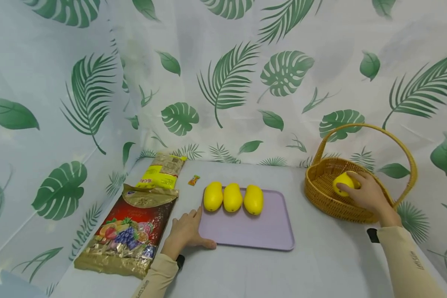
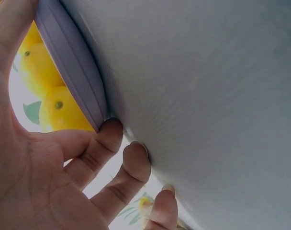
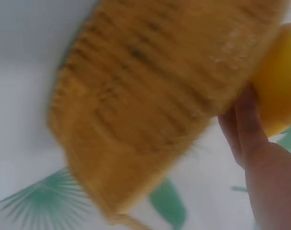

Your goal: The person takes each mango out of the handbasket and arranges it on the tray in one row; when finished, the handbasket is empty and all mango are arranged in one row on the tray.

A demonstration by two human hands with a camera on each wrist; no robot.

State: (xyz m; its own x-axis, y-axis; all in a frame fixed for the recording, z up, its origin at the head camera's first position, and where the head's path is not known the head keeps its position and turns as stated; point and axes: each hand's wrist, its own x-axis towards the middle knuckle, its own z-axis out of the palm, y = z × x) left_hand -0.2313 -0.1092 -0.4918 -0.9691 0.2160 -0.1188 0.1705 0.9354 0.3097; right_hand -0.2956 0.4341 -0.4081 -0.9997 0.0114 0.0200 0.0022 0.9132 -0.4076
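Three yellow mangoes lie side by side along the back of a light purple tray. My left hand rests at the tray's left edge, thumb and fingers spread. In the left wrist view a fingertip touches the tray's rim. On the right, my right hand grips another yellow mango inside the opening of a wicker basket. The right wrist view shows that mango just beyond the basket's rim, with fingers curled against it; part of it is out of frame.
A large red and gold candy bag lies left of my left hand, with a yellow packet behind it. One small wrapped candy sits behind the tray. The basket's tall handle arches above my right hand. Leaf-patterned cloth hangs behind the table.
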